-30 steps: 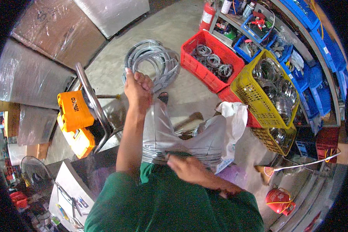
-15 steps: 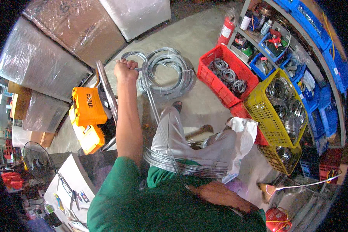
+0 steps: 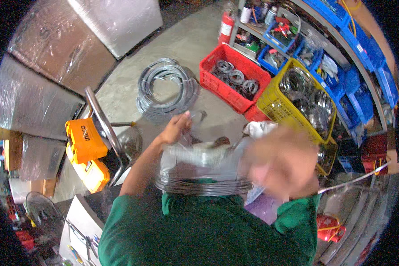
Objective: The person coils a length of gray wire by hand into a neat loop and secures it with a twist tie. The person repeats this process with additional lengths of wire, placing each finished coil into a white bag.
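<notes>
Out ahead of my lap, my left hand [image 3: 177,128] has its fingers bent and close together; blur hides what they hold, if anything. My right hand [image 3: 279,159] is raised near the camera at the right, too smeared for its fingers to be read. Across my lap lies a coil of thin silvery metal wire [image 3: 204,187], in several loops against my green shirt. A larger, thick coil of grey metal wire [image 3: 146,95] rests on the floor beyond my left hand, apart from it.
Right of the floor coil stand a red crate [image 3: 208,84] holding small wire coils and a yellow crate [image 3: 275,108] of metal rings. Blue bins [image 3: 357,97] and a fire extinguisher [image 3: 226,29] are at the shelving. Orange cases [image 3: 85,141], a curved metal tube [image 3: 104,122] and wrapped boxes [image 3: 40,88] line the left.
My left hand has come back from the floor coil toward my lap. My right hand has risen from beside the lap coil. The wire strand stretched between the coils no longer shows; the view has shifted right.
</notes>
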`<state>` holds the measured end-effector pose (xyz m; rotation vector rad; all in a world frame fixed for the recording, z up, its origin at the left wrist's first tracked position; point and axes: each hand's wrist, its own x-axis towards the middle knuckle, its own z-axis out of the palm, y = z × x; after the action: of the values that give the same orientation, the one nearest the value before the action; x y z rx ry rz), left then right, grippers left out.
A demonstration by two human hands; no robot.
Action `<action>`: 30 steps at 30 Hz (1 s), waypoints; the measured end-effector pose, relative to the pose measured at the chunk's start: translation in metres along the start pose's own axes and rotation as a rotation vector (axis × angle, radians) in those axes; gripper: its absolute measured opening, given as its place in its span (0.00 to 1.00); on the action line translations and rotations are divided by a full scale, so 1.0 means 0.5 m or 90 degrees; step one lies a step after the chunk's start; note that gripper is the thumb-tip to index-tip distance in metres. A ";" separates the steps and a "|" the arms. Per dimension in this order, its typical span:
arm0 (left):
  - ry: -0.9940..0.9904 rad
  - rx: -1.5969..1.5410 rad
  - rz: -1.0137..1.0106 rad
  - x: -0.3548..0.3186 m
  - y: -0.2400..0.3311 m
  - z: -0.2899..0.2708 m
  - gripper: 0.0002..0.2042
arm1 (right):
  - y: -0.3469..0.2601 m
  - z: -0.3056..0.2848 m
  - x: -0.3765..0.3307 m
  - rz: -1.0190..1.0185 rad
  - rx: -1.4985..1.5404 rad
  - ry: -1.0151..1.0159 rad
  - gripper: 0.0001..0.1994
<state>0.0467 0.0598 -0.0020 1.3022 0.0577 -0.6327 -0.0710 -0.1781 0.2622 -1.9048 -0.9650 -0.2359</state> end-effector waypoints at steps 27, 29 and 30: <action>-0.250 -0.522 -0.168 -0.087 -0.023 0.091 0.24 | 0.400 0.358 -0.208 0.377 1.422 0.562 0.14; -0.180 -0.547 -0.166 -0.085 -0.031 0.097 0.23 | 0.377 0.366 -0.209 0.622 1.126 0.681 0.15; -0.139 -0.533 -0.169 -0.088 -0.035 0.099 0.23 | 0.365 0.363 -0.216 0.581 1.098 0.551 0.18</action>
<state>-0.0131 0.0302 0.0138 0.4142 0.2885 -0.8511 -0.0548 -0.1287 -0.0121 -0.3088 0.4111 0.2727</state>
